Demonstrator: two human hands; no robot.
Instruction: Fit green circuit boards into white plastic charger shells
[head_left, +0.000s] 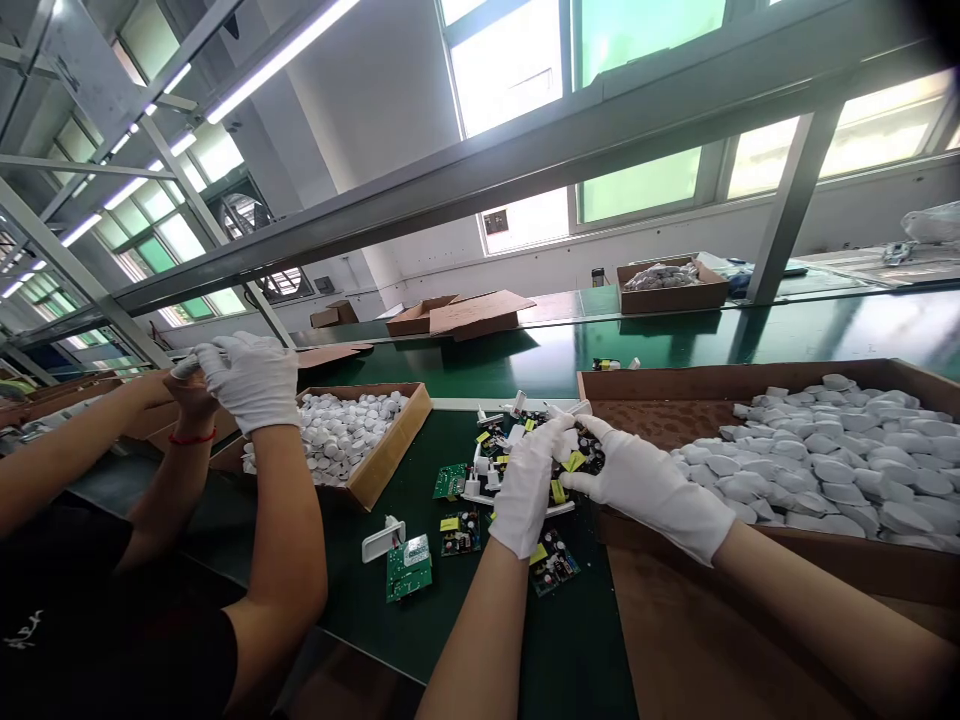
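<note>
My right hand, in a white glove, has thumb and fingers closed around a small circuit board with a yellow-wrapped part. Beside it my left hand, also gloved, bends its fingers in at the board's left edge. White on white, whatever its fingertips pinch cannot be made out. Under and behind both hands lies a pile of boards and white plastic plug housings. Nearer me are a loose board, another board, a green board and a white housing.
On the right stands a cardboard box of white plastic shells. Another box on the left holds small white pieces. A co-worker's gloved hand is raised beside it. A metal beam crosses above the green bench.
</note>
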